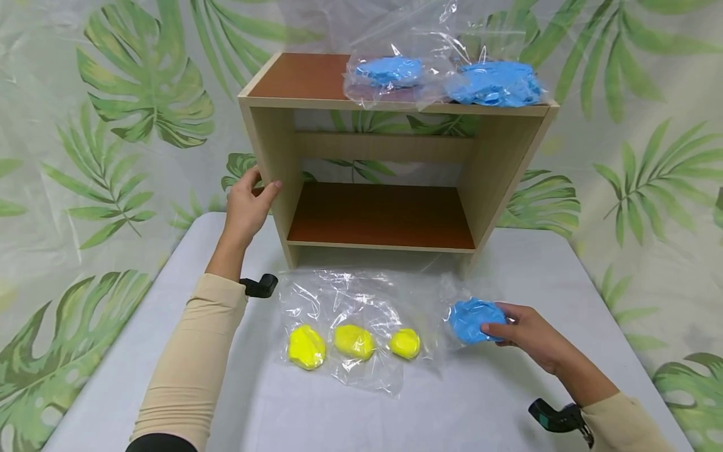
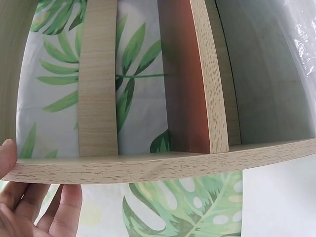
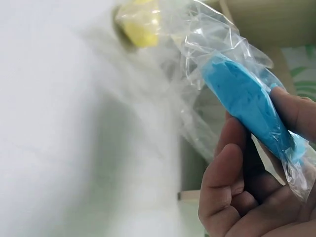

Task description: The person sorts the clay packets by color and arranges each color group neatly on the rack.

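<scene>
My left hand (image 1: 248, 202) holds the left side panel of a small wooden shelf (image 1: 381, 247). In the left wrist view its thumb is on one face of the panel (image 2: 123, 169) and the fingers are behind the other. At the right, my right hand (image 1: 533, 333) pinches a clear plastic bag of blue clay-like stuff (image 1: 473, 320) between thumb and fingers. Seen from the right wrist, the blue lump (image 3: 247, 101) is flattened and slanted, with loose film around it. Three yellow lumps in clear bags, a left one (image 1: 307, 347), a middle one (image 1: 354, 342) and a right one (image 1: 405, 343), lie before the shelf.
On the shelf's top board (image 1: 299, 78) rest a smaller bagged blue lump (image 1: 390, 71) and a larger one (image 1: 497, 83). White cloth covers the table (image 1: 316, 420). Behind it hangs a leaf-patterned sheet (image 1: 45, 81).
</scene>
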Motion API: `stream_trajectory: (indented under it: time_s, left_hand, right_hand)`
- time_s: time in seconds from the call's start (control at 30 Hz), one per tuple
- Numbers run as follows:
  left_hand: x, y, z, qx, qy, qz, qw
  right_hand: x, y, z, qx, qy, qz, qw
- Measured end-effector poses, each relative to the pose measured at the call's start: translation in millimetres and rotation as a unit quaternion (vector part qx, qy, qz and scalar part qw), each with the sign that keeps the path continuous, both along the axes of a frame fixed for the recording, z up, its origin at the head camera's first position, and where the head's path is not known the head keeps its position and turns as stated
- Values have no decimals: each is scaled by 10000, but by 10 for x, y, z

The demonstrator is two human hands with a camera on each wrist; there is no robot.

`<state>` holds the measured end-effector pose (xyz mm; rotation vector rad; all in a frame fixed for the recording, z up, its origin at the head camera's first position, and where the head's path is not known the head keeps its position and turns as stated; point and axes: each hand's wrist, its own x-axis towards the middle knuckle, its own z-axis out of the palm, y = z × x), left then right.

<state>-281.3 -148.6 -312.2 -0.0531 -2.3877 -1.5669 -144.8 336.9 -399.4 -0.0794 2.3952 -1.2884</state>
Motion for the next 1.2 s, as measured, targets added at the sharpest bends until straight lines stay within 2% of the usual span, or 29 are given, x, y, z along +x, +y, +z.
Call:
stream_trajectory:
  time_s: [0.4, 0.6, 0.93, 1.2]
  left_hand:
    - [-8, -4, -10, -73, -49, 48, 9999]
    - [-21, -7, -13, -77, -34, 58, 9999]
    - [-20, -17, -19, -49, 0, 47, 10000]
    - [-46, -3, -25, 22, 60, 33, 10000]
  right_hand:
    - [128, -48, 336, -136, 473, 124, 9987]
    - [214, -83, 557, -132, 838, 250, 9961]
    - [252, -147, 831, -64, 1810, 521, 9821]
    - [197, -311, 1031, -95, 2318, 663, 9705]
